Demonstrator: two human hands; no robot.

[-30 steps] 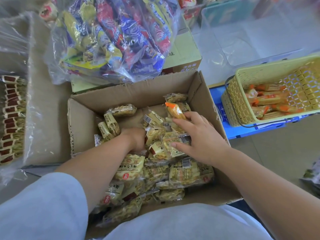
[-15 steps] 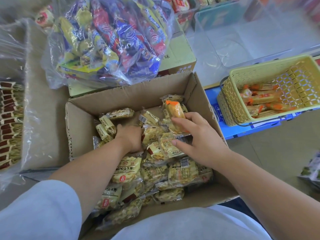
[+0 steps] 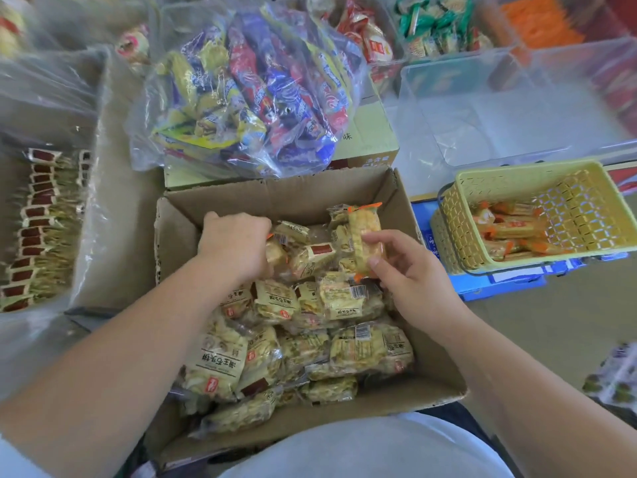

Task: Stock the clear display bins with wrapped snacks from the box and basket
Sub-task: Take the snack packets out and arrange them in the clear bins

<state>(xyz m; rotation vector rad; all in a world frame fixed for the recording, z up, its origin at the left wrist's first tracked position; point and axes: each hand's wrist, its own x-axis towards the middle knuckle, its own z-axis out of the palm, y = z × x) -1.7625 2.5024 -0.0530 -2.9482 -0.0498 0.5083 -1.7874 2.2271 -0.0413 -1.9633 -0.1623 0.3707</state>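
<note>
Far left: one carton (image 3: pixel 103 208) lined with clear plastic, rows of brown-labelled packets (image 3: pixel 34 229) stood on edge, way too many to count.
Top middle: one clear bag (image 3: pixel 248 88) stuffed with blue, red and yellow packs, sat on a closed greenish carton (image 3: pixel 368 139).
Centre: one open cardboard box (image 3: pixel 275 198), heaped with pale yellow wrapped snacks (image 3: pixel 303 322), dozens easy, a few barcode side up.
Left hand (image 3: pixel 234 246): knuckles up, fingers dug down into the far left of the heap. Can't tell if gripping anything.
Held snack (image 3: pixel 365 236): just one, clear wrapper with orange ends, yellow cake inside, upright over the box's far right corner.
Right hand (image 3: pixel 410 274): pinching that snack between thumb and fingertips.
Right: one yellow lattice basket (image 3: pixel 517 181) holding a handful of orange-ended packs (image 3: pixel 510 232), too blurry for an exact count, parked on a blue crate (image 3: pixel 499 288).
Behind the basket: one big clear bin (image 3: pixel 517 108), more bins (image 3: pixel 437 25) further back with red, green and orange packs.
Surface: grey-beige floor (image 3: pixel 551 326), blurry toward the edges.
</note>
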